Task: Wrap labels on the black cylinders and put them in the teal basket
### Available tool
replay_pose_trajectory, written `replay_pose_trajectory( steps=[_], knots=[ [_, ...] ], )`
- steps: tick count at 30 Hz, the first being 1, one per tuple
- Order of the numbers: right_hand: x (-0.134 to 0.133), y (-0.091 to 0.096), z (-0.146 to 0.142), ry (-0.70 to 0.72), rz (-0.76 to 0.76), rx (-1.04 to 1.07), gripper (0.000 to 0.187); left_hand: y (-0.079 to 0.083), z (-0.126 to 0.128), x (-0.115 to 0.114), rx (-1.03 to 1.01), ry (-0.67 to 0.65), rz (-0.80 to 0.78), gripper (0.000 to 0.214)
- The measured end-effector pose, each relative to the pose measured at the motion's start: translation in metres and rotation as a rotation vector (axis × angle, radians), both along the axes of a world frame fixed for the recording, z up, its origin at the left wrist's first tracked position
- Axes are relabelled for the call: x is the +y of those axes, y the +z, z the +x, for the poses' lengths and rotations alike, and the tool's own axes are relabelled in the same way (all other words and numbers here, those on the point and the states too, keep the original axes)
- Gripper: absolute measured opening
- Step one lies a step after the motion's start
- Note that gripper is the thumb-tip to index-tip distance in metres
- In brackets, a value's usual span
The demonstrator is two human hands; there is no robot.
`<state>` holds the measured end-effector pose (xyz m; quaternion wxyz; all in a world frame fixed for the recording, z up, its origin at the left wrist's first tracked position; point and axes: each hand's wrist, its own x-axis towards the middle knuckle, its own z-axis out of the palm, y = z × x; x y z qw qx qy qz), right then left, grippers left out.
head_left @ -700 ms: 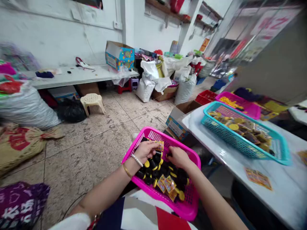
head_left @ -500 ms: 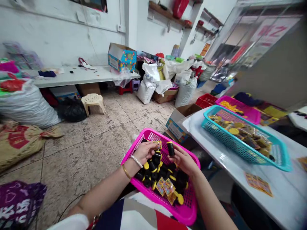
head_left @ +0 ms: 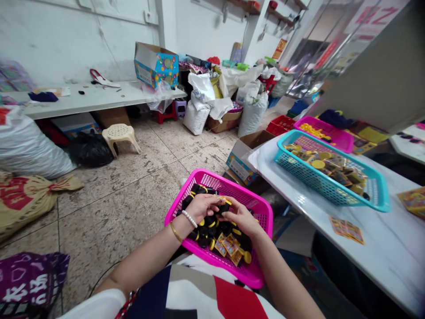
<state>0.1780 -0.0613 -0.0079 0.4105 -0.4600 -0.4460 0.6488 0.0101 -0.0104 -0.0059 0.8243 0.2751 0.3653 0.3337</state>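
Observation:
A pink basket (head_left: 255,206) rests on my lap, filled with several small black tubes with yellow caps (head_left: 203,230) and a few printed sticker cards (head_left: 229,244). My left hand (head_left: 202,207) and my right hand (head_left: 241,217) meet above the basket's middle. Both are closed in a pinch around one black tube (head_left: 223,205) and a small printed sticker held between them. A pearl bracelet and a gold bangle circle my left wrist.
A white table (head_left: 372,248) at right carries a teal basket (head_left: 332,188) of finished pieces, another pink basket (head_left: 327,135) and loose sticker sheets (head_left: 347,230). A cardboard box (head_left: 244,161) stands on the tiled floor; sacks, a plastic stool (head_left: 120,135) and a bench line the far wall.
My right hand lifted a black tube out of the basket and brought it to my left hand; both hands now close together on it. The view shifted slightly.

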Motion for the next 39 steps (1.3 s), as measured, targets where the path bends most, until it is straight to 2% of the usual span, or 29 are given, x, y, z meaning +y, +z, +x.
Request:
replay_pose_trajectory(
  steps=[4, 6, 9, 12, 16, 20, 24, 28, 31, 33, 39],
  knots=[
    [-0.002, 0.006, -0.004, -0.074, 0.034, -0.025, 0.058, -0.002, 0.001, 0.001, -0.020, 0.093, -0.009, 0.022],
    [-0.002, 0.011, -0.006, -0.203, 0.095, -0.046, 0.056, -0.002, 0.002, 0.000, -0.016, 0.181, -0.013, 0.022],
    [-0.002, 0.014, -0.016, -0.443, 0.273, -0.146, 0.048, 0.004, 0.006, -0.007, -0.004, 0.262, -0.019, 0.024],
    [-0.005, 0.014, -0.034, -0.529, 0.398, -0.206, 0.051, 0.013, 0.010, -0.017, -0.048, 0.267, -0.009, 0.034],
    [-0.014, 0.016, -0.052, -0.472, 0.516, -0.418, 0.049, 0.021, 0.012, -0.022, -0.071, 0.300, 0.073, 0.035],
    [-0.018, 0.020, -0.047, -0.439, 0.606, -0.622, 0.038, 0.016, 0.012, -0.020, 0.058, 0.390, 0.157, 0.029],
    [-0.015, 0.024, -0.034, -0.306, 0.540, -0.526, 0.033, 0.012, 0.012, -0.024, 0.163, 0.423, 0.321, 0.026],
    [-0.015, 0.032, -0.023, -0.220, 0.477, -0.374, 0.032, 0.017, 0.010, -0.026, 0.162, 0.290, 0.325, 0.029],
    [-0.019, 0.038, -0.014, -0.160, 0.508, -0.375, 0.036, 0.023, 0.006, -0.025, 0.142, 0.211, 0.318, 0.030],
    [-0.022, 0.041, -0.010, -0.142, 0.520, -0.407, 0.037, 0.026, 0.004, -0.025, 0.146, 0.195, 0.357, 0.029],
    [-0.023, 0.039, -0.016, -0.185, 0.479, -0.397, 0.032, 0.033, 0.002, -0.029, 0.194, 0.277, 0.593, 0.020]
  ],
)
